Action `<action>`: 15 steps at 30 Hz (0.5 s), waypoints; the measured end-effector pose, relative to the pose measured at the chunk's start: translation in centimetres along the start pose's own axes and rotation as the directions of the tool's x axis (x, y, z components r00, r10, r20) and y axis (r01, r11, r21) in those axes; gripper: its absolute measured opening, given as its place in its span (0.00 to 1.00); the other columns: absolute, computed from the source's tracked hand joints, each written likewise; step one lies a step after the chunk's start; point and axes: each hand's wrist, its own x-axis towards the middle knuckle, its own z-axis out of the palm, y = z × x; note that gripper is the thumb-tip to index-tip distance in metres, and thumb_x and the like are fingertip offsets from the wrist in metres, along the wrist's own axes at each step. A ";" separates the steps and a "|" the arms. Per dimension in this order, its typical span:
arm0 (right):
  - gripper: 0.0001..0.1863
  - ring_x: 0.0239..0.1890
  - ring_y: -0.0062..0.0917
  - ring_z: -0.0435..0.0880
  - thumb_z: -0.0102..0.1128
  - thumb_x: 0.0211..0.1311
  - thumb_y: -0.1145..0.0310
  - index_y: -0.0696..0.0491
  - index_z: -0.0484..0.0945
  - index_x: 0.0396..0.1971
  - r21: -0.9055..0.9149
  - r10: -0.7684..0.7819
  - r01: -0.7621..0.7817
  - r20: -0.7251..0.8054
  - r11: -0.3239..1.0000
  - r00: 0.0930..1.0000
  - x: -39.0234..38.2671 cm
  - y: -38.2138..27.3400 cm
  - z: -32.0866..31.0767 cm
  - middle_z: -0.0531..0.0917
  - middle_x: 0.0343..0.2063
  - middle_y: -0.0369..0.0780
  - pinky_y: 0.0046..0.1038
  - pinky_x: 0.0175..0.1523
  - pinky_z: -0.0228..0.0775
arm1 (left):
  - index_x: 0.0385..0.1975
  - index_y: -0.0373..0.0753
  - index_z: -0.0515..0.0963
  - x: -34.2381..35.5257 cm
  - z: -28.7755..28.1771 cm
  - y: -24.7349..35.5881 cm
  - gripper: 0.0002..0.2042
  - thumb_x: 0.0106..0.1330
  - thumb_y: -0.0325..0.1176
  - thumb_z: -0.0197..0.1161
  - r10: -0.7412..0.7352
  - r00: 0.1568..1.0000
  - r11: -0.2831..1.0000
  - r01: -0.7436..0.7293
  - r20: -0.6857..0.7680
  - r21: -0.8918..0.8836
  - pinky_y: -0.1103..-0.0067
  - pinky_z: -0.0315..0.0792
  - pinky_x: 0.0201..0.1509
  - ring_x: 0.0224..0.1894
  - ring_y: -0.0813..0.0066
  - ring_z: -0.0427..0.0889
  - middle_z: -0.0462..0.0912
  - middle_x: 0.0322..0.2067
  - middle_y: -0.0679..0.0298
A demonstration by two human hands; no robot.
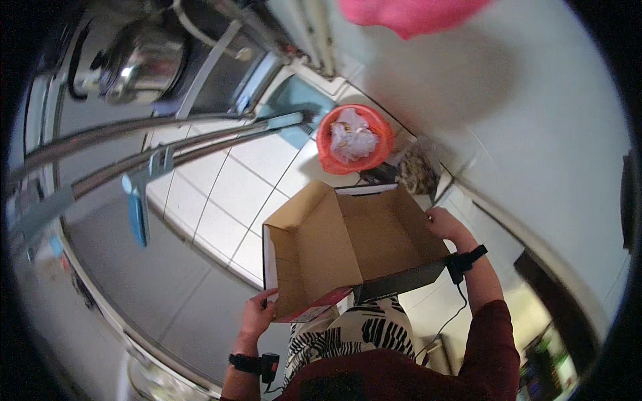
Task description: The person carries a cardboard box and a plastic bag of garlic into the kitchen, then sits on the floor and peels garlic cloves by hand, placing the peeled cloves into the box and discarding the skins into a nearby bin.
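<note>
An opened cardboard box with a hinged lid spreads out in front of my body, its bare brown inside facing up and nothing lying in it. Its outside looks dark with some pink and white. My left hand grips the near left corner of the lid, fingers closed over the edge. On the other side, my right hand clasps the far right wall of the box. Both hands hold it up above the floor. The undersides of the box are hidden.
Beyond the box stands a red-lined bin with white crumpled waste. Beside it sits a clear bag of brownish stuff. A blue dustpan and long metal poles are at left, below a metal pot. A pale wall bounds the right.
</note>
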 end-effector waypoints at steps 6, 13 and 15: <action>0.15 0.33 0.32 0.79 0.52 0.51 0.69 0.63 0.73 0.37 0.453 0.396 -0.277 -0.194 0.848 0.897 -15.3 4.5 17.3 0.79 0.31 0.49 0.33 0.39 0.70 | 0.54 0.40 0.68 5.0 -2.8 3.1 0.21 0.58 0.26 0.51 0.367 0.919 0.889 -0.392 0.143 0.235 0.77 0.69 0.28 0.22 0.76 0.74 0.74 0.19 0.60; 0.11 0.21 0.23 0.74 0.50 0.52 0.73 0.63 0.72 0.35 0.938 0.832 -0.303 0.029 0.169 0.553 -28.1 3.1 35.6 0.76 0.22 0.41 0.26 0.24 0.68 | 0.56 0.38 0.65 4.1 1.1 5.8 0.20 0.64 0.30 0.51 0.457 0.798 0.833 -0.538 0.392 0.125 0.80 0.73 0.38 0.32 0.78 0.78 0.80 0.32 0.60; 0.08 0.19 0.22 0.72 0.50 0.52 0.73 0.61 0.72 0.32 0.985 0.872 -0.109 0.168 -0.133 0.459 -29.0 3.1 38.4 0.74 0.20 0.41 0.25 0.21 0.66 | 0.53 0.36 0.68 3.5 3.0 5.1 0.18 0.62 0.30 0.53 0.419 0.807 0.823 -0.531 0.417 0.201 0.82 0.71 0.38 0.31 0.79 0.77 0.79 0.29 0.61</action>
